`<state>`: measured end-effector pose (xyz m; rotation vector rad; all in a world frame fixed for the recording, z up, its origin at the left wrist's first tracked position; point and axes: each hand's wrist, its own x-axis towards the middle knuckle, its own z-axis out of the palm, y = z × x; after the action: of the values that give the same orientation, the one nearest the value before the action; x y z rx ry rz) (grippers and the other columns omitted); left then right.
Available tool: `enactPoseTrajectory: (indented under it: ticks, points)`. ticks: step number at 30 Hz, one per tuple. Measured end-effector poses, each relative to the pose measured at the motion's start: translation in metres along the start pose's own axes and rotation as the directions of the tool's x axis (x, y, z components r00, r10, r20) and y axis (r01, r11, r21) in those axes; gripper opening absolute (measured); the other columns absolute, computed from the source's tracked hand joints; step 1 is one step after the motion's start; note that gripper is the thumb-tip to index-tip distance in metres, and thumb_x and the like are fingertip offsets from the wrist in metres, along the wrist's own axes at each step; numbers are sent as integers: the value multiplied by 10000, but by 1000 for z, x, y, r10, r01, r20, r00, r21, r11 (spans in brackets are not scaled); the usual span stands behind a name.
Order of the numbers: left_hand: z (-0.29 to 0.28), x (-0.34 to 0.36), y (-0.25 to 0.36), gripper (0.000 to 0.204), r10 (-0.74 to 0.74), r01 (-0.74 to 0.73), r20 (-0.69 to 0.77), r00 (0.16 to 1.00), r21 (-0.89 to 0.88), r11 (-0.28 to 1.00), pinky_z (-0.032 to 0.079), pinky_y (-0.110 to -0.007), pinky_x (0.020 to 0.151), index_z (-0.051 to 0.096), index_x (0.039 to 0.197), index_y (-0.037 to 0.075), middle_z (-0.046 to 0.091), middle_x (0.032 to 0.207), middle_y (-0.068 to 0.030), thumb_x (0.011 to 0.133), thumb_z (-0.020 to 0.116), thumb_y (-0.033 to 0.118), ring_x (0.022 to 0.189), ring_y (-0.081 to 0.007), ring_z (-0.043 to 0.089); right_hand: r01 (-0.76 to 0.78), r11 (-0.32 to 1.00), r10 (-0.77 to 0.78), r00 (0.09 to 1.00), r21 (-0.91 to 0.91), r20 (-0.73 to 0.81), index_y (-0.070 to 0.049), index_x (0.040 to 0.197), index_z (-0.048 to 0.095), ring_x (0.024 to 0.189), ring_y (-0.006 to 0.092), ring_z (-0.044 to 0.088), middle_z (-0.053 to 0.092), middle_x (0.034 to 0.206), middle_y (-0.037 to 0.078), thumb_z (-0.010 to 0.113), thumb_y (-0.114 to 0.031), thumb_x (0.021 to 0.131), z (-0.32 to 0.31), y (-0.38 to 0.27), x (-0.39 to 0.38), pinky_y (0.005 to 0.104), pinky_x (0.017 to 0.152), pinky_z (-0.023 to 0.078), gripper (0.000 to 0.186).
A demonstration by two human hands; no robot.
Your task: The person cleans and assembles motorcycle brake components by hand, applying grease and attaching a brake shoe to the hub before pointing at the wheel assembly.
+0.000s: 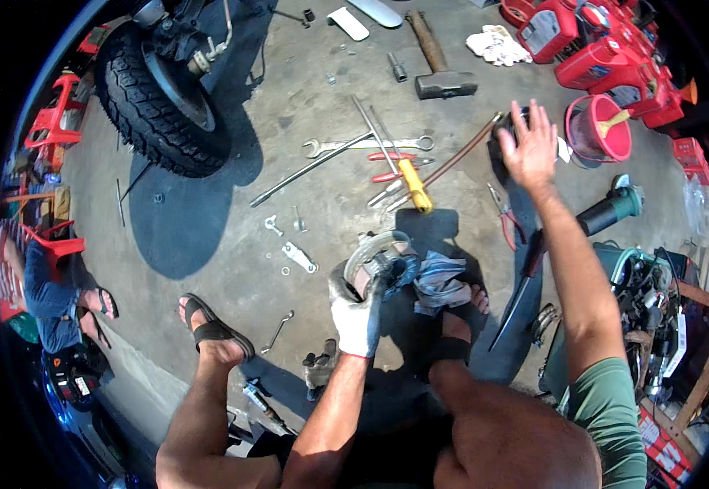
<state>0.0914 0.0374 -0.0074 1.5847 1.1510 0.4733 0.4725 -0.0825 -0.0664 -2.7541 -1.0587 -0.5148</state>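
Observation:
My left hand point(356, 310) wears a white work glove and is closed around a round metal part point(380, 247) with a curved rim, which looks like a brake plate with its shoes. My bare right hand point(528, 147) reaches far out to the right, fingers spread and holding nothing, over a dark thing I cannot make out. Beside it lies a thin brown rod or hose point(462, 155). A crumpled striped rag point(441, 281) lies just right of the metal part. To its left, a small metal lever arm point(299, 257) rests among bolts and nuts on the concrete.
Ahead lie a yellow-handled screwdriver point(416, 186), red pliers point(507, 220), a long wrench point(370, 144) and a sledgehammer point(445, 84). A tyre point(155, 102) stands far left. Right are a pink bucket point(597, 130), an angle grinder point(611, 210) and red jugs point(550, 33). Another person point(53, 285) sits left.

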Motion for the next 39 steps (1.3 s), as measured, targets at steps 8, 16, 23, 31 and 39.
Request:
enactPoseTrajectory:
  ticks: [8, 16, 23, 31, 39]
  points:
    - [-4, 7, -19, 510, -93, 84, -27, 995, -240, 967, 491, -326, 910, 536, 1242, -4, 639, 1137, -114, 810, 790, 92, 1022, -184, 601, 23, 972, 15, 988, 236, -155, -94, 1388, 521, 1353, 410, 410, 462, 1445, 228, 595, -305, 944, -21, -10, 30, 520, 1116, 333, 497]
    - [-20, 16, -14, 512, -5, -3, -86, 996, -92, 996, 469, -336, 953, 521, 1237, -4, 602, 1173, -119, 801, 783, 55, 1080, -205, 577, 128, 696, -508, 783, 707, 358, -126, 1091, 683, 1074, 320, 574, 616, 1130, 117, 721, -129, 760, -110, -125, -164, 454, 899, 427, 333]
    - [-21, 16, -11, 487, 142, -133, -98, 985, 90, 987, 500, -355, 908, 551, 1171, 4, 639, 1062, -130, 740, 776, -26, 997, -231, 625, -113, 711, -379, 770, 694, 513, -71, 1072, 620, 1152, 380, 522, 551, 1196, 172, 720, -65, 754, -84, -136, -206, 464, 981, 422, 334]
    - [-10, 8, -8, 449, 200, -188, -74, 977, 143, 972, 521, -357, 868, 583, 1153, 19, 653, 1062, -133, 752, 785, 22, 973, -238, 646, -677, 98, 53, 735, 729, 676, -35, 1148, 554, 913, 165, 630, 654, 965, 110, 644, -91, 918, -114, -145, -175, 330, 792, 511, 253]
    - [-1, -4, -3, 493, 204, -194, -28, 979, 201, 960, 532, -345, 874, 569, 1174, 19, 655, 1068, -119, 736, 791, -18, 973, -230, 658, -382, 325, 23, 918, 865, 396, -13, 1159, 568, 978, 321, 581, 551, 1041, 171, 664, -92, 863, -147, -179, -129, 377, 866, 472, 322]
